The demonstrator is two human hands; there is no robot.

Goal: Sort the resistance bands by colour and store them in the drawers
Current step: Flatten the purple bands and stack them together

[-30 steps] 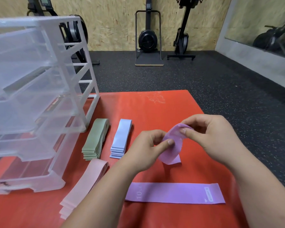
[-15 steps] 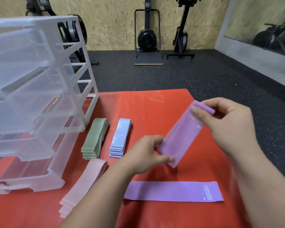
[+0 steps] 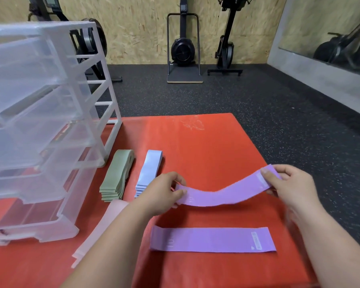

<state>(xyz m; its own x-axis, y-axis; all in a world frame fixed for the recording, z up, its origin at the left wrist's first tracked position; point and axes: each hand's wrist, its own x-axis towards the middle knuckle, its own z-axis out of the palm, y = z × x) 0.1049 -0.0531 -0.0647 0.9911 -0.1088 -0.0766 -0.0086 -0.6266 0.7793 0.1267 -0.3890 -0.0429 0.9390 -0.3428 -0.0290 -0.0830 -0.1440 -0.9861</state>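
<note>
Sorting is the step in hand. The left hand (image 3: 164,192) pinches one end of a purple band (image 3: 222,194) and the right hand (image 3: 289,188) pinches the other, so it sags slack above the mat (image 3: 195,142). A second purple band (image 3: 212,239) lies flat at 6 o'clock of it. A green stack (image 3: 116,175), blue stack (image 3: 148,171) and pink stack (image 3: 100,229) lie at 9 o'clock, beside the drawers (image 3: 40,121), which look empty, though clear plastic makes that uncertain. Next, I judge, the held band needs lowering squarely onto the flat one.
</note>
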